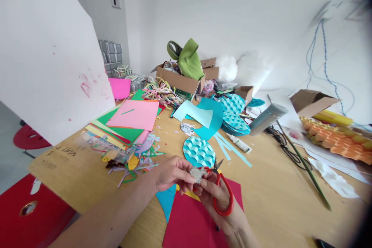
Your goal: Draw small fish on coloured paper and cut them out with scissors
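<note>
A small grey paper cutout [196,174] is pinched between the fingertips of my left hand [176,174]. My right hand [215,193] is closed, its fingertips at the right edge of the same cutout. Red-handled scissors [228,201] hang on the right hand, their dark blades pointing up and away. Just beyond the hands lies a round blue piece with a white wave pattern [199,151]. Below them are dark red paper sheets [186,221], with yellow paper and a blue piece [167,201] partly showing. The cutout's exact shape is partly hidden by my fingers.
Stacked coloured paper [136,114] and paper scraps [145,155] lie left. A fish-like paper drawing [187,128], glue tube [240,143], silver cylinder [267,118] and long green stick [305,166] lie beyond. A cardboard box [177,79] stands behind; a white board [55,54] rises left.
</note>
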{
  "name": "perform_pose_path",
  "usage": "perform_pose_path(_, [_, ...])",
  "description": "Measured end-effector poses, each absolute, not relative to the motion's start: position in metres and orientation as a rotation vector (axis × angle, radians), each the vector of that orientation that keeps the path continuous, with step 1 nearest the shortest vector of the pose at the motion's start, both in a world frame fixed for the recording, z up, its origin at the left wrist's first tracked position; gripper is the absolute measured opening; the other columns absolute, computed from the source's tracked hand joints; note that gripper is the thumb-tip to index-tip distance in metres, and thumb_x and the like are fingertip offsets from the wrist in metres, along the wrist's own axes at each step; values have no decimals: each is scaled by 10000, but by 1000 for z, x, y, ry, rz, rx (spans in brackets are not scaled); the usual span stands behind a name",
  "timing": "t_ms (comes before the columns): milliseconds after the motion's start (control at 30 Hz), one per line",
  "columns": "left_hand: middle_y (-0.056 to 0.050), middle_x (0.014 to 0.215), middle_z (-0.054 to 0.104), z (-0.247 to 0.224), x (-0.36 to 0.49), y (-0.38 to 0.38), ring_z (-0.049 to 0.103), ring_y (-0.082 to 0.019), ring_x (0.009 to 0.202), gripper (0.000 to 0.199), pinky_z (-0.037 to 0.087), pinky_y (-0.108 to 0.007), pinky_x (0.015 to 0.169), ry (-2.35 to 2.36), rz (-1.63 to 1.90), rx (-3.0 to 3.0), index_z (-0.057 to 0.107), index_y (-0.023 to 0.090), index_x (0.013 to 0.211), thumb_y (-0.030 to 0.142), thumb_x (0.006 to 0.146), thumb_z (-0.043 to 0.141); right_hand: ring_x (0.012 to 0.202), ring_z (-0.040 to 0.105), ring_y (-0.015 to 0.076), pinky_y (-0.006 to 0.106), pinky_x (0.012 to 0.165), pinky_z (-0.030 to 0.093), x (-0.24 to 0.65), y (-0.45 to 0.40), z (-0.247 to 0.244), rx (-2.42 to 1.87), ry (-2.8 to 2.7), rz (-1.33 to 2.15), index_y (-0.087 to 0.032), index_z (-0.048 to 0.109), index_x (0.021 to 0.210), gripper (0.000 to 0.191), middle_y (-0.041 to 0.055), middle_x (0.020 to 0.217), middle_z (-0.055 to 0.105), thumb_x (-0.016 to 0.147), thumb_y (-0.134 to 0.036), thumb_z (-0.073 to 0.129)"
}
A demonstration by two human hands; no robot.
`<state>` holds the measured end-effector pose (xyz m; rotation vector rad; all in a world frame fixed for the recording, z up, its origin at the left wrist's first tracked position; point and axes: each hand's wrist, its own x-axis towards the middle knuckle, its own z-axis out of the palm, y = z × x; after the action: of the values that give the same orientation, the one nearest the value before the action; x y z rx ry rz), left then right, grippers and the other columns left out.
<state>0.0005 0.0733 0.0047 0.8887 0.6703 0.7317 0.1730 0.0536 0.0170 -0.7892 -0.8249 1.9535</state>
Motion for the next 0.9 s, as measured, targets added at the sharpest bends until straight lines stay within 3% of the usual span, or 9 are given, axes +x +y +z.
perform_pose_path(467, [-22, 559, 620, 5, -3, 76, 521, -102, 415, 312, 399, -208, 389, 664, 705, 918, 617, 131, 669, 368, 566, 793, 677, 485, 140, 283, 642, 410, 169, 51, 20, -743, -873, 1965, -172, 669, 781, 207, 27, 731, 582, 695, -274, 828])
perform_pose_path(600, [8, 531, 576, 8, -14, 82, 480, -83, 404, 329, 384, -204, 396, 737, 795, 906, 600, 137, 671, 383, 559, 789, 635, 429, 124, 268, 606, 378, 175, 54, 24, -738, -857, 1949, -194, 605, 752, 223, -9, 680, 498, 715, -280, 807])
perform_pose_path(767, [20, 559, 577, 5, -20, 88, 491, -81, 436, 354, 403, -204, 429, 813, 887, 938, 582, 149, 682, 418, 574, 784, 589, 418, 130, 267, 569, 343, 179, 49, 27, -593, -1141, 1780, -222, 524, 695, 319, -16, 632, 494, 697, -369, 807])
perform_pose_path(900, [2, 576, 608, -3, -15, 89, 516, -92, 451, 318, 421, -214, 444, 876, 889, 1003, 609, 137, 690, 395, 607, 776, 649, 507, 169, 295, 620, 399, 177, 27, 31, -624, -1572, 2126, -221, 583, 710, 359, 20, 670, 553, 708, -528, 768])
